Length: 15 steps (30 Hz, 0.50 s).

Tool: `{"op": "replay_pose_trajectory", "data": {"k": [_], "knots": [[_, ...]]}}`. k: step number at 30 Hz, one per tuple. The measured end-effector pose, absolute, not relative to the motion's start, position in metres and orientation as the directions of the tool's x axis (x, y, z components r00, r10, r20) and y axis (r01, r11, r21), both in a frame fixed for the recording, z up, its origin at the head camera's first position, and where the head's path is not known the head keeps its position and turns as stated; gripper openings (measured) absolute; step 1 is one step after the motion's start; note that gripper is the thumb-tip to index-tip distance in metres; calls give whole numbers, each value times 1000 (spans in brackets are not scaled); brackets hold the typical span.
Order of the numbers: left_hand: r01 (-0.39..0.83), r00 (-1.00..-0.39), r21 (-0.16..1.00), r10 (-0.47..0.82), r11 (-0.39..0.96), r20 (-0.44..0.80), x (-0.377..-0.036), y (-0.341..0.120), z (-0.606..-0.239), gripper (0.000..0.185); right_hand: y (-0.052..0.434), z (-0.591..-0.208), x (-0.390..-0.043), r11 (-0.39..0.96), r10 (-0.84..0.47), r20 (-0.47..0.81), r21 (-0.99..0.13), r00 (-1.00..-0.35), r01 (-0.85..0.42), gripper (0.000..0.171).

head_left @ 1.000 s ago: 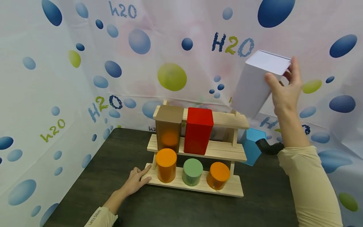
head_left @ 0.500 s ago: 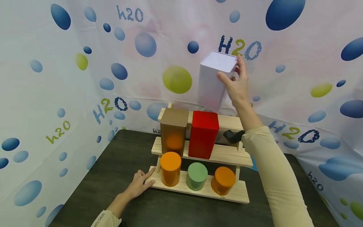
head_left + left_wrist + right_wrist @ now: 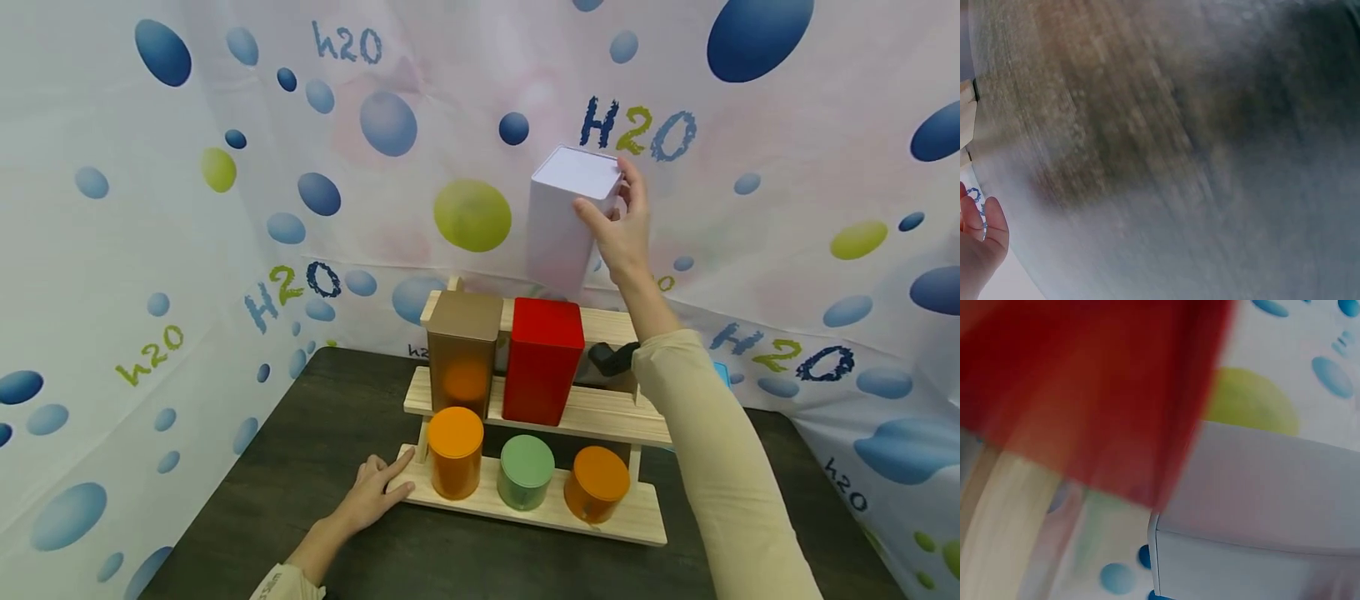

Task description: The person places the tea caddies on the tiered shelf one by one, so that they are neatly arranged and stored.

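My right hand [image 3: 622,225] grips a tall white square tin [image 3: 564,218] near its lid, upright in the air just above the top shelf of a wooden three-tier rack [image 3: 600,417]. In the right wrist view the white tin [image 3: 1260,506] fills the lower right, with the red tin [image 3: 1091,387] blurred beside it. On the middle shelf stand a brown tin [image 3: 462,354] and a red tin [image 3: 542,361]. My left hand [image 3: 375,492] rests on the rack's bottom left corner with fingers extended. The left wrist view is a blur of tabletop [image 3: 1179,137], with fingertips [image 3: 979,231] at the lower left.
The bottom shelf carries an orange round tin [image 3: 454,451], a green round tin [image 3: 526,472] and another orange one [image 3: 596,483]. The rack stands on a dark table [image 3: 315,433] enclosed by bubble-patterned curtain. A sliver of blue [image 3: 722,372] shows behind my right arm.
My right hand has carried the white tin from the upper right leftward to above the rack, turned it upright, and lowered it slightly. My left hand has stayed at the rack's corner.
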<state>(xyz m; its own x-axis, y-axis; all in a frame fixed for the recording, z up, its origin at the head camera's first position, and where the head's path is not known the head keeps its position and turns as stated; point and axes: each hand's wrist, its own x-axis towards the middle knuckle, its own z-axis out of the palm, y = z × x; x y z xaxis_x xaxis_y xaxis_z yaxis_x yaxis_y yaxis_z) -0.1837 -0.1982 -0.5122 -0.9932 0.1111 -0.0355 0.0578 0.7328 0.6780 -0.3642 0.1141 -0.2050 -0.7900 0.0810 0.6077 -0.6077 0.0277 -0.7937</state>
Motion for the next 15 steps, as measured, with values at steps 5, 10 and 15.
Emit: {"op": "replay_pose_trajectory", "data": {"k": [5,10,15], "knots": [[50,-992,671,112,740,-50,-185,-199,-511,58,124,-218,-371,67,80,571,-821,-817,-568,69],[40,-994,669,101,742,-53,-185,-199,-509,58,129,-238,-377,68,72,516,-856,-853,-512,67],[38,-991,679,113,733,-66,-182,-200,-509,58,131,-260,-380,36,29,443,-896,-896,-442,66]]}}
